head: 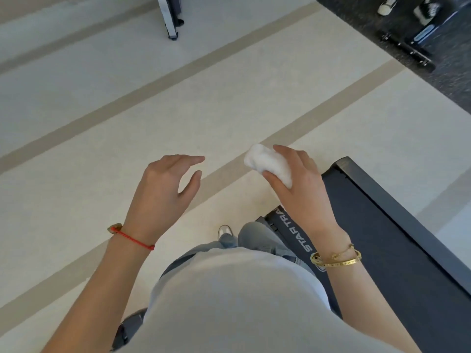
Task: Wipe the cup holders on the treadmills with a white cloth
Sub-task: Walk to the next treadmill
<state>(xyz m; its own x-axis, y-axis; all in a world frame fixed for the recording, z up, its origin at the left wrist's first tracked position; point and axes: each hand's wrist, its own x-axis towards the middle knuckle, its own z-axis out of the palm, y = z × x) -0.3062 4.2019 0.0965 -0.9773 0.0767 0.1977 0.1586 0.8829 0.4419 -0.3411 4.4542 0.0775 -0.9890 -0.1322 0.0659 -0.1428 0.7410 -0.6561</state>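
The white cloth (269, 165) is bunched into a tight wad, up in the air over the pale floor, just left of the treadmill's far corner. The right hand (298, 184) has it pinched: thumb underneath, fingers curled over the top and far side, so the wad sticks out to the left of the knuckles. On that wrist, two gold bracelets (336, 258) sit side by side.

Over to the left, well apart from the cloth, the left hand (163, 184) hangs in the air holding nothing, fingers loosely spread and lightly bent, forefinger pointing right, thumb below it with a clear gap between them. A red cord bracelet (132, 238) circles that wrist.

Under the right forearm runs the treadmill (397, 250): dark belt, grey side rail on its right edge, white lettering on the near-left rail reading "STAR TRA", partly covered by the arm. The person's light shirt fills the near centre, with blue jeans and the toe of a pale shoe (225, 231) showing below it.

The floor (127, 72) is cream with tan stripes crossing diagonally. Far right, a dark speckled mat carries black equipment bases (413, 47); at the far centre stands a grey machine leg (169, 19).
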